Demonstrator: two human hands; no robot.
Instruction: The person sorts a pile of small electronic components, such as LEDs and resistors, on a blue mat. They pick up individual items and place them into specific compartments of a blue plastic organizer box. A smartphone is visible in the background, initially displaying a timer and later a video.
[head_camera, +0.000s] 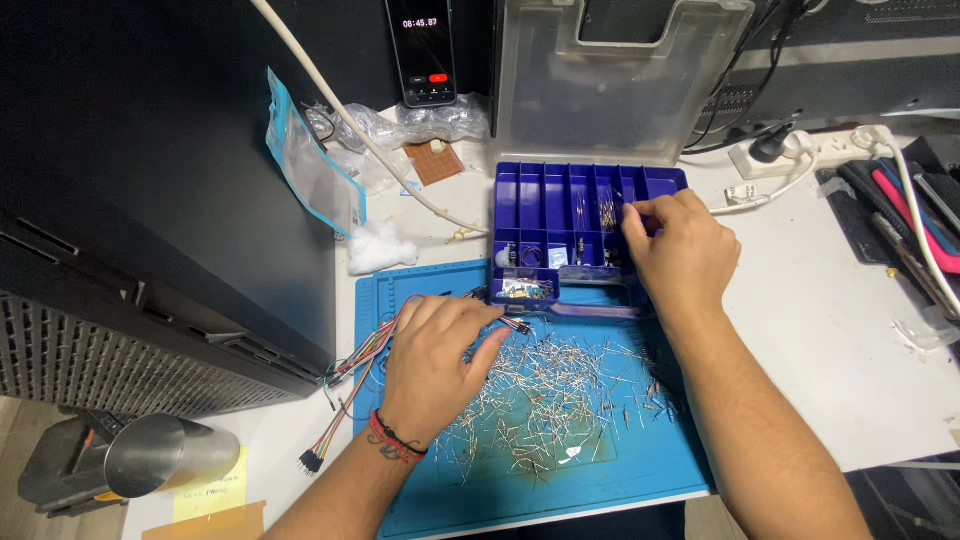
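My left hand (436, 358) rests palm down on the blue work mat (640, 470), fingers curled over the edge of a spread of several small wire-leaded parts (545, 400). A bundle of coloured jumper wires (350, 385) runs out from under it to the left. My right hand (680, 245) reaches into the blue compartment box (545, 205), thumb and forefinger pinched on a small leaded part over a compartment that holds a few more (607, 212). The box's clear lid (610, 80) stands open behind it.
A black computer case (150, 200) fills the left side. A phone (421, 50) leans upright at the back, beside plastic bags (310, 170) and a white cable (350, 120). A power strip (800, 150) and hand tools (900, 220) lie at the right. A metal cup (155, 455) sits at lower left.
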